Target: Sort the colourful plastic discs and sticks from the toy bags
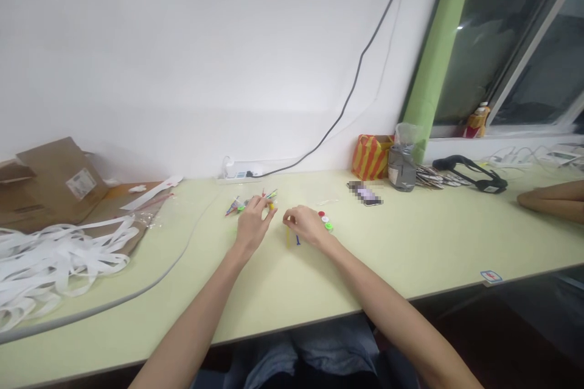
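Observation:
My left hand (252, 223) is closed in a pinch, with a small yellow piece (271, 205) at its fingertips. Beside and behind it lies a loose group of small coloured plastic pieces (234, 205), partly covered by the hand. My right hand (305, 223) is also pinched, and a thin yellow stick (288, 238) points down from its fingertips. A short blue piece (298, 240) shows just below that hand. Past its knuckles sit a red round piece (322, 214), a white one (325, 219) and a green one (329, 227).
A phone (365, 193) lies behind on the right, near a striped bag (371, 157). White strips (64, 255) and a cardboard box (55, 185) fill the left. A grey cable (168, 276) crosses the table. Another person's arm (552, 202) rests at far right.

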Demonstrator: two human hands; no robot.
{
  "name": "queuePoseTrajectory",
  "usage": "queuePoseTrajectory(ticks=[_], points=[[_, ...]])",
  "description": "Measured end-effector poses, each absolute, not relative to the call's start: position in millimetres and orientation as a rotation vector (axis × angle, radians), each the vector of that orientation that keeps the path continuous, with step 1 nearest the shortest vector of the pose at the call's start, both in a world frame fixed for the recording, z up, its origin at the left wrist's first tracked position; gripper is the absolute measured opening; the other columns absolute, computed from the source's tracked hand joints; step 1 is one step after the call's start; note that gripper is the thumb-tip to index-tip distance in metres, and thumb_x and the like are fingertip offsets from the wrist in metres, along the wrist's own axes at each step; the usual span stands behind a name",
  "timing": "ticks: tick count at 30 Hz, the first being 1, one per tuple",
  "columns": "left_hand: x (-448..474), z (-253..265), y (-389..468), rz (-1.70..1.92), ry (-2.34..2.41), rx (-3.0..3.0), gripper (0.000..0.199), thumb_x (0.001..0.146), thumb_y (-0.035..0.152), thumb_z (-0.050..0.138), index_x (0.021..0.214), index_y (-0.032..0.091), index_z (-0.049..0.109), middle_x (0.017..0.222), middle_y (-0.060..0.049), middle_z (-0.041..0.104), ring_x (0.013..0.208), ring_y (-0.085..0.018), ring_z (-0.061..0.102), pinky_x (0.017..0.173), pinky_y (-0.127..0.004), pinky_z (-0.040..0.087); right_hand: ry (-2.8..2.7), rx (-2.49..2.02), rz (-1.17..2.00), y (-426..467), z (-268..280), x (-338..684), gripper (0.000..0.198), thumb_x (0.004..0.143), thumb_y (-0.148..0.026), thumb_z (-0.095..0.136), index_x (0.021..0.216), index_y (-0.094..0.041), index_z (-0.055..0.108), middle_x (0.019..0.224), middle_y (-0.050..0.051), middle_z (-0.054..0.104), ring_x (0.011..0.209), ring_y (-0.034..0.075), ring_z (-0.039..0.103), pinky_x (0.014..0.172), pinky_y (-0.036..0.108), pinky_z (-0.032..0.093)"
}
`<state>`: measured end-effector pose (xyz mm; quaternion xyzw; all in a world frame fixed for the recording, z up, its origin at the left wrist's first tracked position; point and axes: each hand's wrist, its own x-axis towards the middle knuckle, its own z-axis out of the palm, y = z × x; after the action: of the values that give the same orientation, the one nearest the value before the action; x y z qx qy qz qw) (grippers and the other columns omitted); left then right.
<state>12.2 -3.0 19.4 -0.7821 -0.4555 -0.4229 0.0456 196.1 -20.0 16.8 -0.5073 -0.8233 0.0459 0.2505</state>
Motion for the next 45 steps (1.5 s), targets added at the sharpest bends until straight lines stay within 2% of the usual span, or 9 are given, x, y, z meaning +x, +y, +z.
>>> queuePoseTrajectory(ticks=[4,13,23,28,34,38,41,45], points=[[11,20,-2,-1.291,-1.404,-2.387,0.009,0.091,0.027,0.059,0.098,0.022,0.061,0.1,-0.005,0.062,0.095,-0.022,0.061,0.081,-0.033,0.047,-2.296,-1.363,0.157,-17,13,201,0.012,0.09,-0.023,0.064,0.09,-0.021,0.076,0.089,0.006,0.068,0.097,0.019,0.058,0.071,0.025,0.037],[18,14,-3,-1.255,-1.396,-2.466,0.01,0.089,0.026,0.061,0.099,0.023,0.062,0.098,-0.004,0.062,0.092,-0.022,0.062,0.08,-0.034,0.048,-2.375,-1.373,0.107,-8,2,198,0.011,0.084,-0.016,0.068,0.083,-0.018,0.078,0.091,0.009,0.069,0.094,0.021,0.057,0.069,0.027,0.037],[23,9,-5,-1.21,-1.378,-2.54,0.01,0.089,0.026,0.061,0.099,0.023,0.062,0.098,-0.003,0.062,0.092,-0.022,0.061,0.079,-0.033,0.047,-2.352,-1.376,0.209,-6,4,208,0.01,0.084,-0.017,0.067,0.082,-0.018,0.077,0.085,0.007,0.069,0.094,0.02,0.056,0.067,0.025,0.035],[23,8,-4,-1.201,-1.382,-2.542,0.01,0.089,0.026,0.061,0.099,0.023,0.062,0.099,-0.003,0.062,0.09,-0.021,0.061,0.079,-0.033,0.047,-2.373,-1.346,0.226,-4,5,211,0.008,0.085,-0.022,0.07,0.086,-0.017,0.077,0.086,0.007,0.068,0.093,0.019,0.055,0.072,0.026,0.036],[25,9,-5,-1.211,-1.416,-2.543,0.013,0.088,0.025,0.062,0.101,0.023,0.061,0.098,-0.003,0.063,0.089,-0.021,0.061,0.077,-0.033,0.046,-2.364,-1.31,0.225,-3,4,214,0.007,0.085,-0.017,0.069,0.083,-0.017,0.076,0.083,0.007,0.067,0.092,0.019,0.055,0.077,0.026,0.037],[27,8,-4,-1.277,-1.459,-2.537,0.013,0.087,0.027,0.064,0.097,0.022,0.058,0.093,-0.002,0.064,0.083,-0.02,0.059,0.075,-0.032,0.045,-2.252,-1.287,0.202,-3,8,217,0.013,0.089,-0.019,0.064,0.085,-0.016,0.075,0.083,0.007,0.068,0.089,0.018,0.055,0.078,0.027,0.038],[27,7,-4,-1.341,-1.485,-2.549,0.017,0.086,0.034,0.066,0.092,0.022,0.055,0.088,-0.001,0.062,0.078,-0.018,0.057,0.072,-0.031,0.044,-2.065,-1.195,0.358,-3,12,219,0.018,0.093,-0.023,0.059,0.094,-0.015,0.075,0.088,0.007,0.072,0.083,0.016,0.058,0.078,0.026,0.041],[29,7,-7,-1.388,-1.415,-2.649,0.02,0.086,0.038,0.066,0.091,0.022,0.054,0.083,0.001,0.06,0.076,-0.017,0.056,0.07,-0.029,0.043,-1.89,-0.993,0.678,-3,13,216,0.026,0.091,-0.032,0.059,0.095,-0.013,0.076,0.085,0.006,0.074,0.077,0.015,0.062,0.073,0.025,0.044]])
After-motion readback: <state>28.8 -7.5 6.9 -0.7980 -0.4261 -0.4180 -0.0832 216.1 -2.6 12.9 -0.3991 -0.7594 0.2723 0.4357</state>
